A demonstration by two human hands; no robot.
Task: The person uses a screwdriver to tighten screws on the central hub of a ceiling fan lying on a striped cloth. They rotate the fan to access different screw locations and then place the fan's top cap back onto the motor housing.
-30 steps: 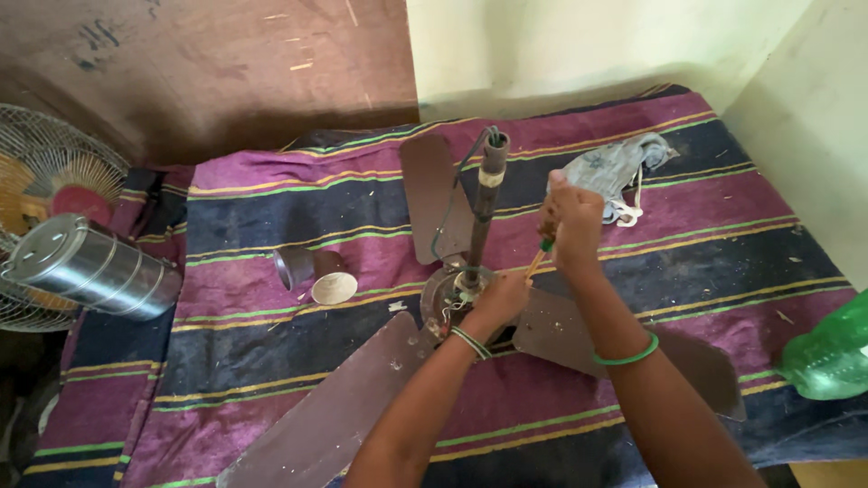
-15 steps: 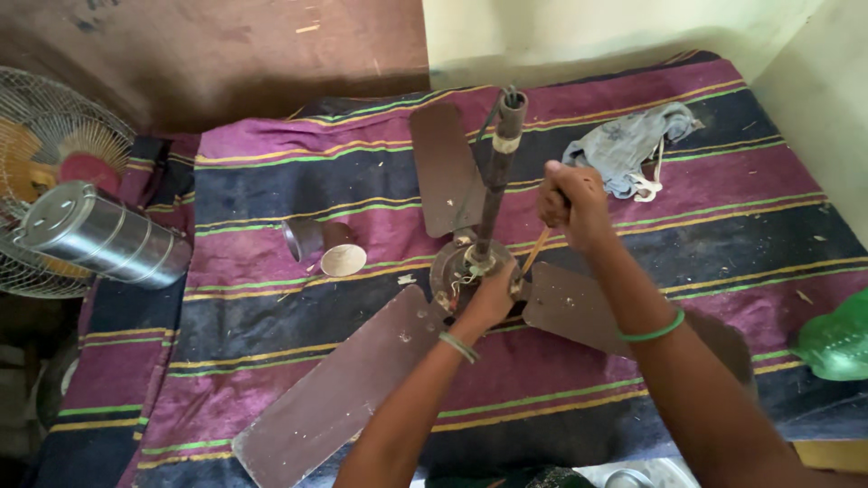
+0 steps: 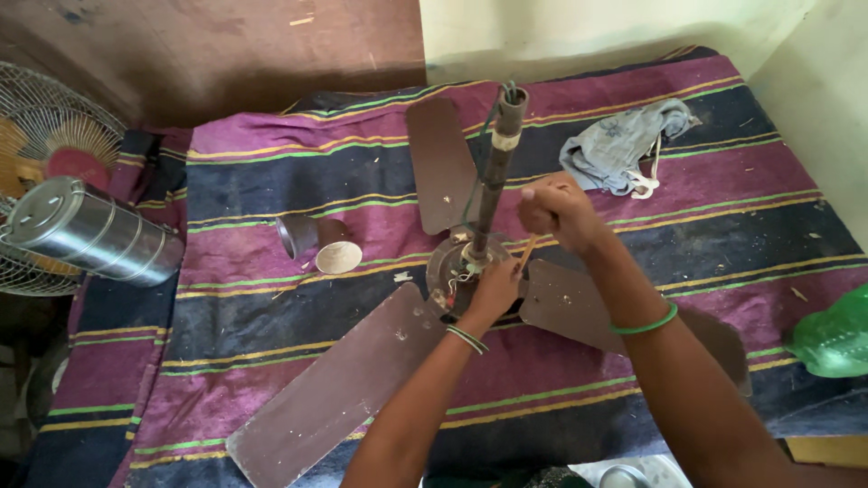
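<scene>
Brown ceiling fan is lying on the striped cloth. Left hand is gripping its hub; right hand is clenching a screwdriver just beside the downrod.

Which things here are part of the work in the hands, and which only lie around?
In use:
ceiling fan, on the striped cloth
left hand, on the fan's hub
right hand, gripping a screwdriver

Lying about:
small cups
grey rag
metal canister
standing fan
green bag
</scene>
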